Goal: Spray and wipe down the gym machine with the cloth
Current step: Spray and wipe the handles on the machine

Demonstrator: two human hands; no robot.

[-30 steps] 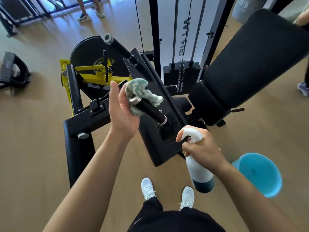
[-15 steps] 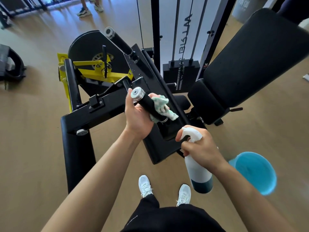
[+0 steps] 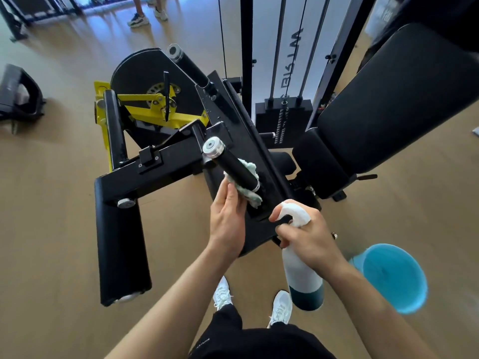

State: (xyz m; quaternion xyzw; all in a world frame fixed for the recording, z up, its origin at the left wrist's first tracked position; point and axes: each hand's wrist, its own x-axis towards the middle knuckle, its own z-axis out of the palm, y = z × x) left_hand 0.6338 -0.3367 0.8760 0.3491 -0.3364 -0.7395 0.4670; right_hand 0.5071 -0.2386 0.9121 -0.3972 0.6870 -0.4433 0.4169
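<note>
A black and yellow gym machine (image 3: pixel 160 161) stands in front of me, with a black handle bar (image 3: pixel 233 168) capped in silver sticking toward me. My left hand (image 3: pixel 228 218) holds a pale green cloth (image 3: pixel 250 194) wrapped under the lower end of that bar. My right hand (image 3: pixel 308 239) grips the neck of a white spray bottle (image 3: pixel 302 278) with a dark teal base, held upright just right of the machine's black frame plate.
A blue bucket (image 3: pixel 394 277) sits on the wooden floor at the right. The black padded seat and backrest (image 3: pixel 399 99) rise at the right, the weight stack (image 3: pixel 283 123) behind. A long black roller pad (image 3: pixel 119 250) lies at the left. Another person's feet (image 3: pixel 138 19) stand far back.
My left hand slid the cloth down the handle bar, from its silver cap to its lower end. The right hand and bottle stayed nearly still.
</note>
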